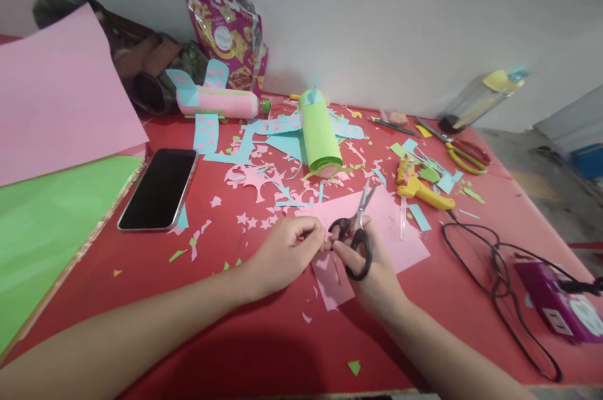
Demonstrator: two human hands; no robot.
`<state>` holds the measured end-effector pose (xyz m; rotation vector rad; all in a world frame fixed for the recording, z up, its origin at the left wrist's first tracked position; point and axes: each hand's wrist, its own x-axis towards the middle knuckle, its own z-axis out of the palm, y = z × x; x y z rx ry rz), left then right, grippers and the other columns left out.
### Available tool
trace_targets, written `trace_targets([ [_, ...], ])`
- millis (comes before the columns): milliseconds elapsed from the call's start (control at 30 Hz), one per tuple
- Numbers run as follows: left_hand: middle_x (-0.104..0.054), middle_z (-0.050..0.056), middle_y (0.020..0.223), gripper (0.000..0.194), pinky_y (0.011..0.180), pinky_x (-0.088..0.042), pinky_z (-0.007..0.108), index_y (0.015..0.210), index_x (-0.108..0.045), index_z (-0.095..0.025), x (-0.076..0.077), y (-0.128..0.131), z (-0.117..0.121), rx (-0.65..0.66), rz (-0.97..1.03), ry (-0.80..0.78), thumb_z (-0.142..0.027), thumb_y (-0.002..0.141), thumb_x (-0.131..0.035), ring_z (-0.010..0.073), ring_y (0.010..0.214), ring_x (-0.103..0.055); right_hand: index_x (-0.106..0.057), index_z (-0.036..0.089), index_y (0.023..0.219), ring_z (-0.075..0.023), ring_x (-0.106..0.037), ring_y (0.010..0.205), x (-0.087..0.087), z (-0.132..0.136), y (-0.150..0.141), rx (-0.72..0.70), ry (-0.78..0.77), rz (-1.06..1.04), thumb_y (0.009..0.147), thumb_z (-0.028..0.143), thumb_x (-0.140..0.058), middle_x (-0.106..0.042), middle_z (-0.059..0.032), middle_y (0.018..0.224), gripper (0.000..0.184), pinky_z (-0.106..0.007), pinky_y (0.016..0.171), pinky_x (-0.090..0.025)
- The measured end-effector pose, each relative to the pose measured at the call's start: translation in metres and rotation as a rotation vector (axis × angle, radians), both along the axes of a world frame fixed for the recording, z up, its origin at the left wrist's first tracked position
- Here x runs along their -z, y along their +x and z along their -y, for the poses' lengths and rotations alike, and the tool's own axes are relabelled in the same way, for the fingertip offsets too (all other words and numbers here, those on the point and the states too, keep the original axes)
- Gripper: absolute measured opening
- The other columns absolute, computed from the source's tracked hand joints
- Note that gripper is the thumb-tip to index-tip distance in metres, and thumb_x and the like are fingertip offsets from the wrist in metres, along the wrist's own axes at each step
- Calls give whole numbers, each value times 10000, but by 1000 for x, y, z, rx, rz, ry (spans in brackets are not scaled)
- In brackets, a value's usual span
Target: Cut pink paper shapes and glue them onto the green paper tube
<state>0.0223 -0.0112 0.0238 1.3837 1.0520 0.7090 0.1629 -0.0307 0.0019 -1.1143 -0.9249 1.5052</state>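
My right hand (pixel 372 274) grips black-handled scissors (pixel 355 230), blades pointing up and away over a pink paper sheet (pixel 391 230) on the red table (pixel 282 337). My left hand (pixel 287 249) pinches a tiny piece between fingertips, right against the scissor handles; what it pinches is too small to name. Small pink cut-out stars (pixel 257 221) lie just beyond my left hand.
A black phone (pixel 160 189) lies at left beside green (pixel 47 230) and pink (pixel 56 92) sheets. Farther back: a green paper roll (pixel 320 133), a pink-wrapped bottle (pixel 221 102), a snack bag (pixel 230 29). At right: a yellow glue gun (pixel 421 189), yellow-handled scissors (pixel 464 152), a black cable (pixel 494 268), a purple power strip (pixel 560 306).
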Motion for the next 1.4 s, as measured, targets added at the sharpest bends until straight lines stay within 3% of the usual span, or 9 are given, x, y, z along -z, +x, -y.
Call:
trace_targets([
  [200,-397,-49,524,245,510,-303,192,532,-373,-160,4,2,-2,74,-141,106,-185,776,-380,71,513,-372,-395,231,742,-87,-527,637,2,-4,3,63,21,-14,650,121,-662,-556,64,726,303,-213,569,-411],
  [867,-382,-48,497,213,475,-281,184,570,-495,-139,16,-1,-6,250,-326,260,-172,758,-401,69,487,-368,-369,231,732,-56,-494,542,-2,-3,2,95,48,121,640,124,-643,-534,81,687,308,-173,487,-396],
  [1167,-418,-42,504,266,470,-285,186,554,-428,-154,13,-1,-5,151,-333,252,-234,801,-368,72,483,-387,-326,236,729,-61,-459,485,-3,-3,1,68,14,141,613,162,-667,-512,78,685,368,-178,416,-398],
  [1400,-362,-48,488,299,467,-269,193,509,-340,-162,11,-1,-7,167,-325,261,-226,801,-357,69,473,-348,-314,234,721,-67,-498,528,-1,-4,1,49,52,114,616,149,-664,-511,80,682,375,-187,463,-401],
])
